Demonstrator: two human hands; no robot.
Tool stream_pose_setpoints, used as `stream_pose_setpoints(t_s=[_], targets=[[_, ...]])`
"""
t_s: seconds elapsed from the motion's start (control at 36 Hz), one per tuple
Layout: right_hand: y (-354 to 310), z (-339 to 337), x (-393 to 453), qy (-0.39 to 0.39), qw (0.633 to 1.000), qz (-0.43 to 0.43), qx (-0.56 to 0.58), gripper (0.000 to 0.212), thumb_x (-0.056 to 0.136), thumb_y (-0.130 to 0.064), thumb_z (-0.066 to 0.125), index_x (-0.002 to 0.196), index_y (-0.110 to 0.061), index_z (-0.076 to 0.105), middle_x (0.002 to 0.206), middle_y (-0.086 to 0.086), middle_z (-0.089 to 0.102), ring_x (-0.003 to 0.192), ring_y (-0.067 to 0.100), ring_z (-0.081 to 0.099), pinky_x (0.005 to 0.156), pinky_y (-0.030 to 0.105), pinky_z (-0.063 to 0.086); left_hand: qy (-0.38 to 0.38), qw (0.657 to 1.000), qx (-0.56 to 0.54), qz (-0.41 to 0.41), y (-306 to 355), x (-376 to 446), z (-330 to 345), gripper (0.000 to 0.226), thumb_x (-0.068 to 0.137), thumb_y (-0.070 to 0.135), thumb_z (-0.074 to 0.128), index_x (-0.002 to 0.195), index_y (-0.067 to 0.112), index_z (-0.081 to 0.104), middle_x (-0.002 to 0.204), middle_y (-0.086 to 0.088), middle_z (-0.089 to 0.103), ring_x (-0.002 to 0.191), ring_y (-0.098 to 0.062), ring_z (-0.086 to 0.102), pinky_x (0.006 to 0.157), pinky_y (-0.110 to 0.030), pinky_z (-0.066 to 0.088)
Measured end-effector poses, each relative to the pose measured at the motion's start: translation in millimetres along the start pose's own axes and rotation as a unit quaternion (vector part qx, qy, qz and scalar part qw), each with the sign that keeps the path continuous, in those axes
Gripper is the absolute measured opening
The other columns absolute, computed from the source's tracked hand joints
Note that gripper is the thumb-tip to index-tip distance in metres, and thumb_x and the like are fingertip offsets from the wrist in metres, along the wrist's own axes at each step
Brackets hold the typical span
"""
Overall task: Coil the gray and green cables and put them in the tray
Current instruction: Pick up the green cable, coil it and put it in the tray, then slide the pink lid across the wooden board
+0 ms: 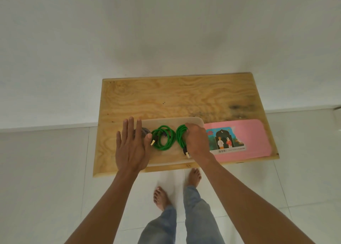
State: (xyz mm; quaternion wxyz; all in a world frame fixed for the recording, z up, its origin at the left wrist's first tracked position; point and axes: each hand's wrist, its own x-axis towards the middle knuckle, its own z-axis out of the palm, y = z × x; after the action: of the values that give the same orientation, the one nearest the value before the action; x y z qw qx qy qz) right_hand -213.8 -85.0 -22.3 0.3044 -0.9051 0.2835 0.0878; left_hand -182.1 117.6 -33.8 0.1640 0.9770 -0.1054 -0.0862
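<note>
A clear plastic tray (171, 121) lies on the wooden table (166, 96). Inside it, a coiled green cable (163, 137) rests in the middle. A second coiled green cable (180, 138) is at the tray's right end, and my right hand (196, 140) is closed on it, its black and gold plug hanging toward me. My left hand (132, 144) is flat, fingers apart, over the tray's left end. It mostly hides a gray coil (144, 131), of which only a dark edge shows.
A pink lid (254, 138) with a printed label lies on the table right of the tray. The table stands against a white wall on a white tiled floor. My bare feet and jeans are below the table's near edge.
</note>
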Motion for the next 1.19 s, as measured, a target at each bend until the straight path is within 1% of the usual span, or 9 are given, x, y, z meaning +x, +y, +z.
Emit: stream_pose_setpoints(t_s=[0.25, 0.47, 0.56, 0.58, 0.72, 0.83, 1.0, 1.11, 1.19], targets=[[-3.2, -12.2, -7.7, 0.01, 0.999, -0.03, 0.009, 0.039, 0.097, -0.003, 0.05, 0.136, -0.004, 0.055, 0.129, 0.019, 0.062, 0.119, 0.037, 0.057, 0.099, 0.047, 0.049, -0.003, 1.0, 0.0, 0.003, -0.1, 0.1, -0.5, 0.069, 0.101, 0.058, 0.008, 0.16, 0.022, 0.013, 0.168, -0.003, 0.002, 0.154, -0.018, -0.008, 0.125, -0.048, 0.004], [-14.1, -45.6, -25.6, 0.034, 0.991, -0.009, 0.13, 0.038, 0.098, -0.012, 0.056, 0.136, -0.008, 0.057, 0.139, 0.01, 0.057, 0.13, 0.023, 0.052, 0.107, 0.02, 0.03, -0.007, 1.0, -0.02, 0.003, 8.7, 1.2, -16.9, 0.069, 0.102, 0.058, 0.025, 0.158, 0.019, 0.02, 0.168, -0.005, 0.011, 0.155, -0.021, 0.0, 0.124, -0.051, 0.003], [-16.8, -61.2, -33.0, 0.05, 0.987, -0.016, 0.149, 0.04, 0.097, -0.017, 0.059, 0.136, -0.013, 0.056, 0.139, 0.007, 0.058, 0.128, 0.023, 0.053, 0.113, 0.034, 0.037, -0.001, 0.998, -0.059, 0.011, 27.5, 1.0, -32.5, 0.069, 0.101, 0.056, 0.03, 0.158, 0.018, 0.021, 0.167, -0.006, 0.017, 0.155, -0.022, 0.007, 0.124, -0.05, 0.007], [-17.1, -67.0, -34.8, 0.055, 0.987, -0.019, 0.152, 0.04, 0.096, -0.018, 0.06, 0.136, -0.014, 0.056, 0.138, 0.007, 0.059, 0.126, 0.023, 0.055, 0.11, 0.034, 0.039, 0.001, 0.997, -0.072, 0.016, 35.4, 1.0, -37.4, 0.069, 0.101, 0.056, 0.032, 0.158, 0.018, 0.021, 0.166, -0.007, 0.019, 0.154, -0.022, 0.009, 0.124, -0.05, 0.008], [-14.2, -100.1, -37.3, 0.078, 0.979, -0.029, 0.186, 0.04, 0.097, -0.023, 0.059, 0.136, -0.018, 0.056, 0.131, 0.002, 0.063, 0.114, 0.015, 0.062, 0.077, 0.002, 0.034, 0.037, 0.987, -0.149, 0.036, 83.2, 2.5, -57.1, 0.07, 0.099, 0.058, 0.04, 0.154, 0.015, 0.033, 0.161, -0.01, 0.033, 0.149, -0.026, 0.027, 0.121, -0.049, 0.021], [4.2, -130.3, -33.2, 0.102, 0.968, -0.041, 0.227, 0.042, 0.095, -0.027, 0.062, 0.135, -0.019, 0.056, 0.131, -0.001, 0.064, 0.108, 0.013, 0.064, 0.086, 0.019, 0.042, 0.054, 0.979, -0.185, 0.061, 130.4, 4.4, -59.0, 0.068, 0.097, 0.057, 0.049, 0.15, 0.014, 0.04, 0.155, -0.011, 0.042, 0.143, -0.029, 0.037, 0.116, -0.047, 0.029], [75.9, -178.0, -16.2, 0.137, 0.965, -0.022, 0.222, 0.042, 0.093, -0.028, 0.063, 0.134, -0.02, 0.057, 0.12, -0.001, 0.066, 0.106, 0.013, 0.064, 0.087, 0.02, 0.042, 0.047, 0.97, -0.228, 0.073, 213.7, 1.6, -32.4, 0.062, 0.096, 0.044, 0.06, 0.146, 0.014, 0.043, 0.149, -0.011, 0.048, 0.136, -0.029, 0.043, 0.108, -0.047, 0.04], [144.1, -198.8, -4.6, 0.142, 0.971, 0.009, 0.193, 0.043, 0.092, -0.025, 0.064, 0.134, -0.017, 0.056, 0.129, 0.004, 0.063, 0.105, 0.019, 0.065, 0.093, 0.029, 0.049, 0.017, 0.973, -0.223, 0.053, 266.6, -9.7, 1.0, 0.056, 0.096, 0.03, 0.062, 0.145, 0.011, 0.044, 0.145, -0.012, 0.049, 0.131, -0.031, 0.048, 0.1, -0.042, 0.043], [187.9, -201.2, 3.7, 0.122, 0.977, 0.034, 0.172, 0.046, 0.093, -0.026, 0.063, 0.137, -0.017, 0.054, 0.133, 0.007, 0.059, 0.112, 0.023, 0.063, 0.098, 0.032, 0.046, -0.014, 0.98, -0.199, 0.018, 291.4, -14.5, 31.3, 0.055, 0.096, 0.026, 0.062, 0.144, 0.008, 0.044, 0.145, -0.014, 0.048, 0.133, -0.032, 0.044, 0.105, -0.044, 0.039]])
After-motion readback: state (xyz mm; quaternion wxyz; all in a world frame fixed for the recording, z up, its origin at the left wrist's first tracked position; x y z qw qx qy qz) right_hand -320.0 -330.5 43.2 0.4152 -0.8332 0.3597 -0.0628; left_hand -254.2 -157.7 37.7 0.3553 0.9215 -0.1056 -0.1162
